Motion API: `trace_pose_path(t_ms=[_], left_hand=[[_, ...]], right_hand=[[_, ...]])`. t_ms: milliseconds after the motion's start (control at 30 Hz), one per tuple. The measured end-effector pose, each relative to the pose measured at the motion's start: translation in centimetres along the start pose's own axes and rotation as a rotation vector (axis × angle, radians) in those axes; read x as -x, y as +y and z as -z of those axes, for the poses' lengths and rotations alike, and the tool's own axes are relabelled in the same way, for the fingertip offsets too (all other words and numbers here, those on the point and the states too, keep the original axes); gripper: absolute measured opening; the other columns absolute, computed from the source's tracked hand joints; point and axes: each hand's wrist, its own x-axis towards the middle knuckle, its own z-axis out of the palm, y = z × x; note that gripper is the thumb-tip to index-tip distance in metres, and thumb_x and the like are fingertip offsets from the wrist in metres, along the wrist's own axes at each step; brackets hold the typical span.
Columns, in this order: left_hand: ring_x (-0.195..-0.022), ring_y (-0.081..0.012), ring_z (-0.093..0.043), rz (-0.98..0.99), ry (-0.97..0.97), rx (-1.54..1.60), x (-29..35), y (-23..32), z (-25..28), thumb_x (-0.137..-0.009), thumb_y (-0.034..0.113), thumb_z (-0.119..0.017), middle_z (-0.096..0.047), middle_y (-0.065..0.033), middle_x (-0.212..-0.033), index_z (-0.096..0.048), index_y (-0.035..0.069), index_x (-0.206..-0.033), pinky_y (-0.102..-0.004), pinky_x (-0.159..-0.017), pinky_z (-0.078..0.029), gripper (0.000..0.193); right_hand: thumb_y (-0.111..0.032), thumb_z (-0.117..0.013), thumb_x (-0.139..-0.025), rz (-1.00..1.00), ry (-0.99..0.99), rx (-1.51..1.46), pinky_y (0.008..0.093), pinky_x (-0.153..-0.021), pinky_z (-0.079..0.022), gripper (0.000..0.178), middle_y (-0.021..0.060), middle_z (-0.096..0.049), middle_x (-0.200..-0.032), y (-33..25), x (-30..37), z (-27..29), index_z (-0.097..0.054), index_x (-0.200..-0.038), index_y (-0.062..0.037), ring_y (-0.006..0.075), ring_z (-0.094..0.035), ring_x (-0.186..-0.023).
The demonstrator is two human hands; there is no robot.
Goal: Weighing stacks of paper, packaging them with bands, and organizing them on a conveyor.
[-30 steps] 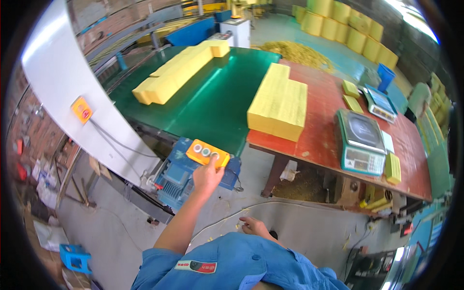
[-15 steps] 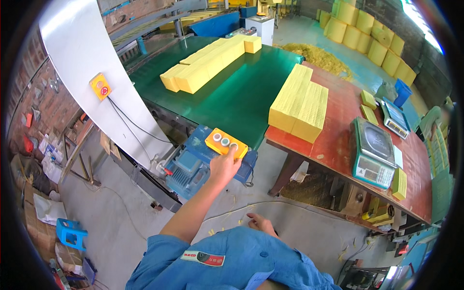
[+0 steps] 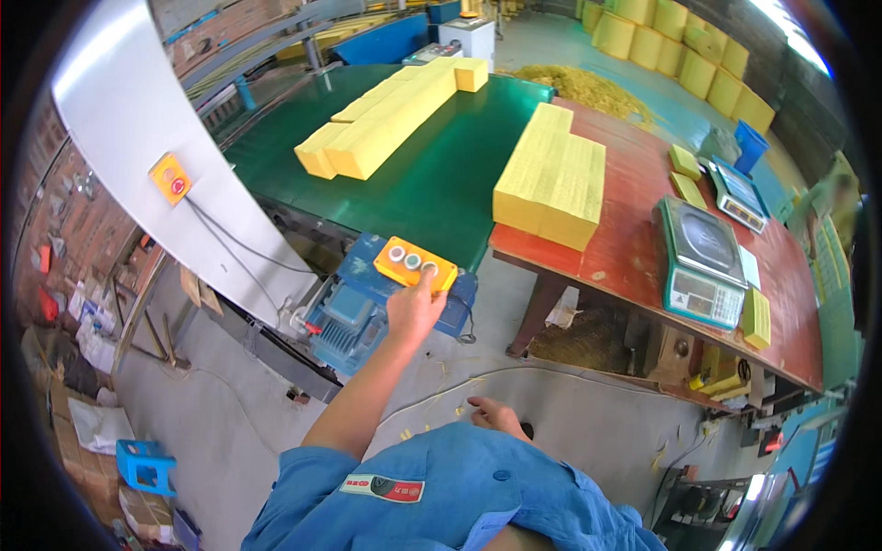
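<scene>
The left hand [image 3: 413, 314] rests at the orange control box [image 3: 401, 268], 1 finger stretched onto the rightmost of its 3 round buttons. Its other fingers look folded underneath; I cannot tell if they pinch the casing. The box sits above the blue motor [image 3: 347, 317], at the near edge of the green belt [image 3: 418, 197].

Since 1 second ago the hand has stayed on that button, while the row of yellow blocks [image 3: 395, 119] on the belt has shifted right. The gap to the yellow stack [image 3: 551, 184] has narrowed, which suggests that the belt runs under the pressed control. That stack stands at the left side of the red table [image 3: 634, 184], with a scale [image 3: 703, 243] to its right.

The right hand [image 3: 496, 415] hangs low by the blue shirt [image 3: 441, 487], apart from everything on the table; its fingers are partly hidden, so I cannot tell their full state.
</scene>
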Motion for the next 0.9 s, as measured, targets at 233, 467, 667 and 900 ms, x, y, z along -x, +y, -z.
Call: trace_pose_path(t_ms=[233, 467, 667, 900], left_hand=[[-0.056, -0.0319, -0.066, 0.009, 0.0, 0.0, -0.1, -0.5, 0.0, -0.078, 0.029, -0.075, -0.064, -0.0114, -0.06, -0.058, 0.012, -0.119, -0.0442, -0.052, -0.052, 0.047], [-0.057, -0.0309, -0.066, -0.008, -0.023, -0.033, -0.1, 0.1, 0.7, -0.078, 0.028, -0.076, -0.064, -0.011, -0.06, -0.058, 0.011, -0.118, -0.0426, -0.053, -0.052, 0.047], [-0.059, -0.0305, -0.067, -0.01, -0.011, -0.01, -0.1, 0.2, 0.6, -0.078, 0.028, -0.076, -0.065, -0.0115, -0.061, -0.059, 0.011, -0.118, -0.0417, -0.054, -0.053, 0.047], [-0.059, -0.0312, -0.067, 0.008, -0.052, -0.033, 0.0, -0.1, 0.4, -0.077, 0.028, -0.076, -0.065, -0.012, -0.062, -0.058, 0.011, -0.121, -0.0416, -0.054, -0.052, 0.05]], right_hand=[[-0.018, -0.062, -0.086, 0.044, -0.001, 0.027, 0.0424, -0.079, -0.054, 0.037, 0.0177, -0.069, -0.1, 0.1, 0.5, 0.4, -0.064, -0.122, -0.0108, 0.0337, -0.068, -0.089], [-0.015, -0.061, -0.086, 0.025, 0.02, 0.021, 0.0417, -0.078, -0.054, 0.036, 0.0184, -0.069, -0.099, -0.4, 0.5, 0.9, -0.064, -0.121, -0.0092, 0.0343, -0.068, -0.088], [-0.016, -0.062, -0.085, 0.053, 0.006, 0.03, 0.042, -0.076, -0.054, 0.037, 0.0183, -0.07, -0.092, 0.2, 0.1, 1.0, -0.064, -0.121, -0.0092, 0.0341, -0.069, -0.085], [-0.016, -0.061, -0.086, 0.052, 0.013, 0.035, 0.0421, -0.075, -0.055, 0.037, 0.0193, -0.07, -0.09, 0.4, -0.3, 0.9, -0.064, -0.122, -0.0087, 0.0344, -0.069, -0.083]])
